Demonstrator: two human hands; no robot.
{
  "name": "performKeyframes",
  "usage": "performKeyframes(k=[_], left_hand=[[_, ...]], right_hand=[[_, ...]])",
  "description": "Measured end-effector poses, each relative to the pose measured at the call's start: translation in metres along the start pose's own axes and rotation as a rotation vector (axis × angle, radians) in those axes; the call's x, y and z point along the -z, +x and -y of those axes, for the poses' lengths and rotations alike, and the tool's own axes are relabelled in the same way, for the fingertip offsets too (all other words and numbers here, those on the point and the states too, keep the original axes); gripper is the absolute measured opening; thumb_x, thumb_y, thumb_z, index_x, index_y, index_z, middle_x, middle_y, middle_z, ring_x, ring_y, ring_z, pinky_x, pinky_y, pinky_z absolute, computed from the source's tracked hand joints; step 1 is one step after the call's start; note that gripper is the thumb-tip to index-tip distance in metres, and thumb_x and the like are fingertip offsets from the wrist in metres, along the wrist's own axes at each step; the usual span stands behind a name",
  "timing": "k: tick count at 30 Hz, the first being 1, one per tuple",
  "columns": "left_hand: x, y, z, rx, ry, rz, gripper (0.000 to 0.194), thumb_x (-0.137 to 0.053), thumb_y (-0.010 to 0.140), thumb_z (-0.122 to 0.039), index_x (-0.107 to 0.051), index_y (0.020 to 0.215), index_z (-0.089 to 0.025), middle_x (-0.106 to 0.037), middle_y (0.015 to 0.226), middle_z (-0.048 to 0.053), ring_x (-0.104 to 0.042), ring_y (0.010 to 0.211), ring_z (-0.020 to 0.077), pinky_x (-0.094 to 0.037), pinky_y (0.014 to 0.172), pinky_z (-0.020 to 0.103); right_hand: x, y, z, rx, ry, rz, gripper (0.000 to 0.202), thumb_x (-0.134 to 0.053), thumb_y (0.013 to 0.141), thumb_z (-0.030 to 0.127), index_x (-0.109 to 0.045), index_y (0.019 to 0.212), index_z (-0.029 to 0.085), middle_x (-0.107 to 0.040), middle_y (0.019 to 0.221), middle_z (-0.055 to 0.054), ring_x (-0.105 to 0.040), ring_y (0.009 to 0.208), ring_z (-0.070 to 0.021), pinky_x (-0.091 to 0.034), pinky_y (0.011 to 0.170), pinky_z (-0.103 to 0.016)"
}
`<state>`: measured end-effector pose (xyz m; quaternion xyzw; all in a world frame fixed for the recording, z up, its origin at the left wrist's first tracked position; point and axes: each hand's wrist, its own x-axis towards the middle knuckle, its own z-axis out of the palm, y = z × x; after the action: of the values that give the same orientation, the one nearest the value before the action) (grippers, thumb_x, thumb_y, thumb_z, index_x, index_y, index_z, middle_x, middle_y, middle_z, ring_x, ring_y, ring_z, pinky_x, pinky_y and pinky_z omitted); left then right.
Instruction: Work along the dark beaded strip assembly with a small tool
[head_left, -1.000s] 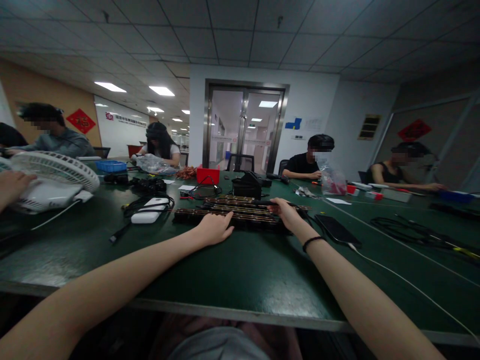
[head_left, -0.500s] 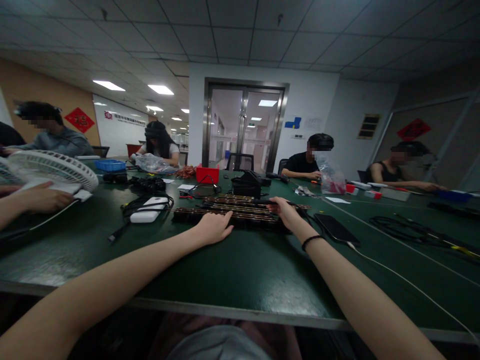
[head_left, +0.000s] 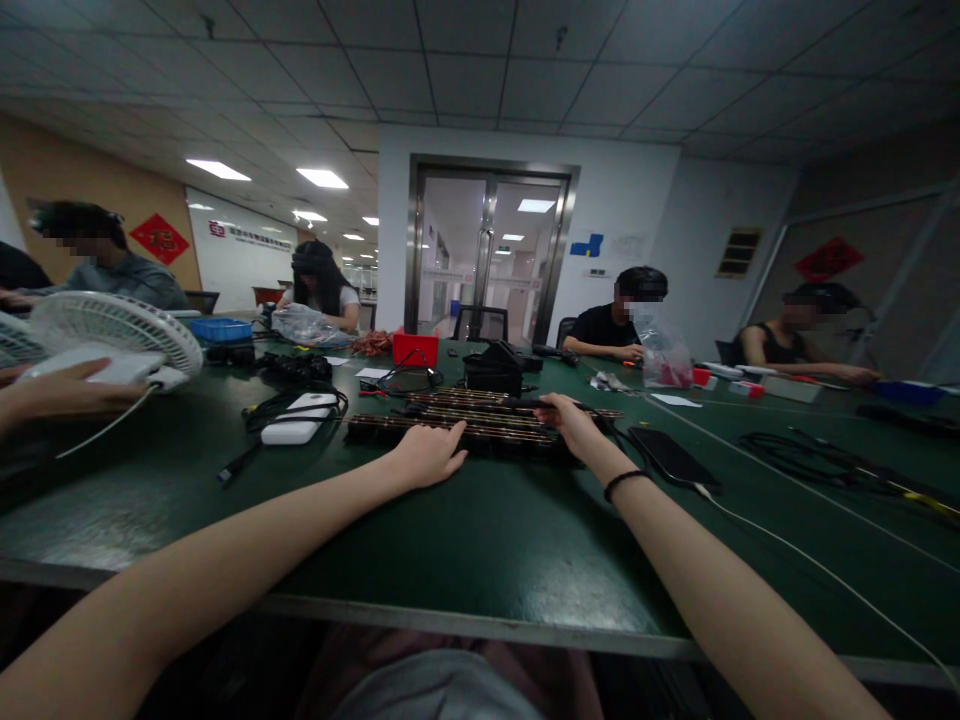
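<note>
In front of me on the green table (head_left: 480, 560) lies a row of long black strips with copper-gold lines (head_left: 517, 437), side by side. My left hand (head_left: 427, 455) rests at their near edge, index finger stretched onto them and thumb apart, holding nothing. My right hand (head_left: 568, 422) is closed around a slim black pen-like tool (head_left: 517, 405), held almost level over the strips with its tip towards the left. A dark cable (head_left: 622, 435) runs close to the right of that hand. The tool's exact kind and tip are too dark to make out.
A white power bank (head_left: 298, 420) with black cables is left of the strips; a phone (head_left: 671, 457) on a white cord is right. Behind stand a black case (head_left: 493, 370) and red bin (head_left: 415, 348). At far left a co-worker's hand (head_left: 71, 390) holds a white fan (head_left: 124, 335).
The co-worker's fan at the left has shifted slightly right and tilted. My two hands and the strips look unchanged.
</note>
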<state>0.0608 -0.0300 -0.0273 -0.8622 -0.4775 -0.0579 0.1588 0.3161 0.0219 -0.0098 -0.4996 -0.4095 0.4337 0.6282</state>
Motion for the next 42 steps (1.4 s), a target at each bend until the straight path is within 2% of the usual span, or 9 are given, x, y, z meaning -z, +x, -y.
performKeyframes(k=[15, 42], left_hand=[[-0.0005, 0.0009, 0.0008, 0.004, -0.012, 0.003, 0.055, -0.044, 0.104, -0.04, -0.043, 0.15, -0.008, -0.076, 0.107, 0.018, -0.074, 0.1, 0.0328, -0.057, 0.084, 0.041], [-0.0006, 0.0008, 0.001, -0.002, -0.009, 0.002, 0.057, -0.042, 0.105, -0.04, -0.043, 0.15, -0.006, -0.076, 0.106, 0.018, -0.074, 0.098, 0.0326, -0.057, 0.082, 0.041]], right_hand=[[0.0035, 0.0057, -0.0041, 0.042, -0.003, 0.027, 0.022, -0.069, 0.079, 0.008, -0.059, 0.063, 0.02, -0.067, 0.054, 0.0, -0.061, 0.047, -0.0111, -0.052, 0.053, -0.019], [0.0011, 0.0008, -0.0008, 0.023, -0.009, 0.003, 0.025, -0.065, 0.081, 0.006, -0.059, 0.061, 0.02, -0.067, 0.055, -0.001, -0.06, 0.048, -0.0106, -0.051, 0.054, -0.019]])
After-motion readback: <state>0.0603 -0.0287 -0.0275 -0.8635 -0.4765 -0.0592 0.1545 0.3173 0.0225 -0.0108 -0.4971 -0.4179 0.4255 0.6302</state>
